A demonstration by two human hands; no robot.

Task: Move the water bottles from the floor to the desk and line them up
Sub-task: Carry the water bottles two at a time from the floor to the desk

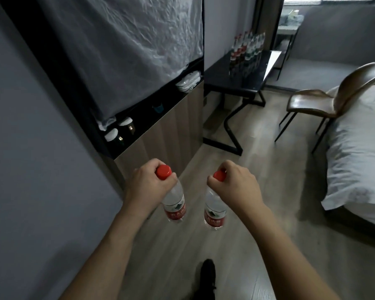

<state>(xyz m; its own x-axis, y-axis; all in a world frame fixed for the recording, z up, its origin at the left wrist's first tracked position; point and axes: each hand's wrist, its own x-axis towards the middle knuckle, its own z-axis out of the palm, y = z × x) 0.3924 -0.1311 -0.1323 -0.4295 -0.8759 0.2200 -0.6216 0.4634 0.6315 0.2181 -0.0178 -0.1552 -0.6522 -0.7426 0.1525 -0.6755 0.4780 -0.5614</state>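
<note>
My left hand (148,184) grips the neck of a clear water bottle (174,204) with a red cap and red label, which hangs above the wooden floor. Beside it, my right hand (234,184) holds a second, matching water bottle (214,211) the same way, by its red cap and neck. Both bottles hang upright and apart from each other. Far ahead stands the black desk (223,79), where several bottles (247,47) with red and green labels stand in rows near its far end.
A brown chair (325,100) stands to the right of the desk, next to a bed with white bedding (359,154). On the left runs a wardrobe with a grey cover (121,46) and a shelf of small items. My black shoe (207,276) is on the floor below.
</note>
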